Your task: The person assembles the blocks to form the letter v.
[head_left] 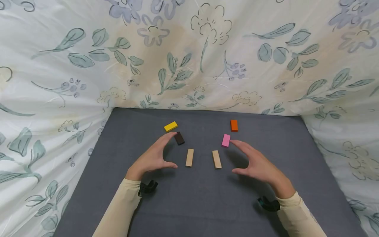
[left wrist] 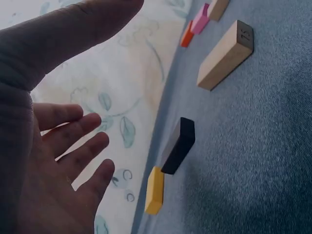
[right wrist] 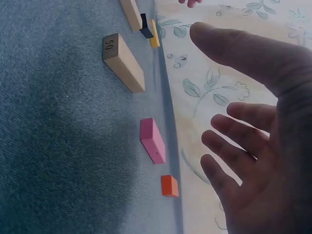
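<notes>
Both hands hover over a grey cloth, palms facing inward, holding nothing. The left hand (head_left: 153,158) is nearest the black block (head_left: 179,138), with a yellow block (head_left: 170,126) just beyond. The right hand (head_left: 256,163) has its fingertips close to a pink block (head_left: 226,140); an orange block (head_left: 234,125) lies farther back. Between the hands lie two plain wooden blocks, the left one (head_left: 189,158) and the right one (head_left: 216,159). In the left wrist view the left wooden block (left wrist: 226,57) bears the number 75. The right wooden block (right wrist: 124,66) shows 50 in the right wrist view.
The grey cloth (head_left: 189,204) covers the work surface. A white floral curtain (head_left: 189,49) hangs behind it and along both sides. Each wrist wears a dark strap, one on the left (head_left: 148,187) and another on the right (head_left: 268,204).
</notes>
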The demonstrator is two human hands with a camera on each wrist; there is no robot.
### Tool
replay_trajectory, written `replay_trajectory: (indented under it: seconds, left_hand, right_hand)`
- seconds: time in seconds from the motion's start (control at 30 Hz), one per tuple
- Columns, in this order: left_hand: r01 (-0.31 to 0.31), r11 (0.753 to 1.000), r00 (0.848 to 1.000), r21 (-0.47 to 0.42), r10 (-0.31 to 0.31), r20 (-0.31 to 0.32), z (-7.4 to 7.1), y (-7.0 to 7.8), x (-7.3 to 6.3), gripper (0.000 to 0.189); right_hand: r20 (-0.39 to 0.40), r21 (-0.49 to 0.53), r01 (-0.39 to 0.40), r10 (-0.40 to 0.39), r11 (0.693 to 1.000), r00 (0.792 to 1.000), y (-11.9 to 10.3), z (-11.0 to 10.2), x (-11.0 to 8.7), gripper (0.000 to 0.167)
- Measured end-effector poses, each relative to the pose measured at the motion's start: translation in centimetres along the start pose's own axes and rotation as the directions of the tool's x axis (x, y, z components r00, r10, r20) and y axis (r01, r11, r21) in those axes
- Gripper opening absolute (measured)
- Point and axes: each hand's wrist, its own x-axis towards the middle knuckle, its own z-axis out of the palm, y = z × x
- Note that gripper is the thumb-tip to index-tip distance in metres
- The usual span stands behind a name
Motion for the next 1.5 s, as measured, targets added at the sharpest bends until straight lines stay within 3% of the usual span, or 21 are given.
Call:
replay_trajectory:
  seconds: [0.4,0.87,1.5]
  left_hand:
    - [-0.010,1.000,0.996,-0.023,0.012,0.086,1.6,-0.5,1.5,0.120]
    - [-0.014,0.999,0.994,-0.038,0.018,0.106,2.5,-0.5,2.1,0.117]
    - [-0.024,0.999,0.986,-0.025,0.028,0.162,4.5,-1.7,3.0,0.113]
  right_hand:
    - [0.050,0.025,0.022,-0.024,0.999,0.998,0.9,1.5,1.4,0.105]
    - [0.072,0.071,0.092,-0.097,0.993,0.993,0.8,2.8,2.8,0.097]
    - [0.069,0.052,0.083,-0.087,0.995,0.994,1.1,3.6,3.6,0.091]
